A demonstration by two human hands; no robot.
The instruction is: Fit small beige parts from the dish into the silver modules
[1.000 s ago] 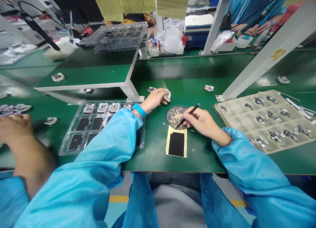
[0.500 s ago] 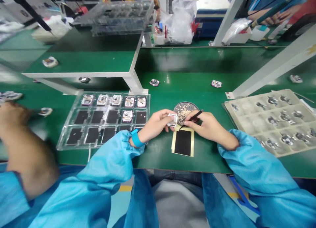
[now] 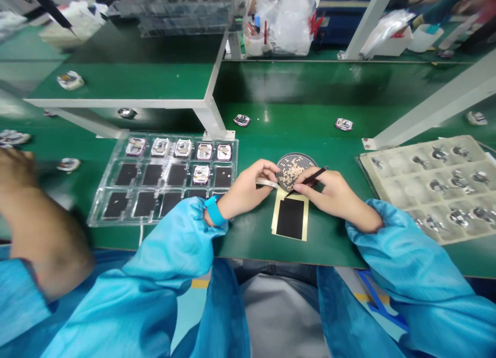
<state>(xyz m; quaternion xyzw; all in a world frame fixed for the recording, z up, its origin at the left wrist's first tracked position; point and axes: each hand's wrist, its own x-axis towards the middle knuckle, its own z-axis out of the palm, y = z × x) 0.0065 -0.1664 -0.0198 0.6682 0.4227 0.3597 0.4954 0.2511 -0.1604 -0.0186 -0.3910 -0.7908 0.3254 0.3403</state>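
My left hand (image 3: 253,188) pinches a small white-framed part (image 3: 266,183), now seen nearly edge-on. Black tweezers (image 3: 314,175) are held in my right hand (image 3: 324,191), their tip pointing down and left at the top of a yellow-edged sheet with a black rectangle (image 3: 291,218). Behind both hands lies a round dark dish (image 3: 284,168) with many small beige pieces, partly covered by my right fingers. A clear tray (image 3: 152,185) to the left of my left hand holds several white-framed parts and black pads.
On the right lies a pale tray (image 3: 411,188) of metallic parts. A white-legged shelf (image 3: 127,104) stands at the back left. Loose parts (image 3: 343,124) lie on the green table further back. Another person's arm (image 3: 42,229) reaches in at the left edge.
The part in my left hand has turned from face-up to nearly edge-on. The camera view has shifted slightly. The tweezers remain in my right hand.
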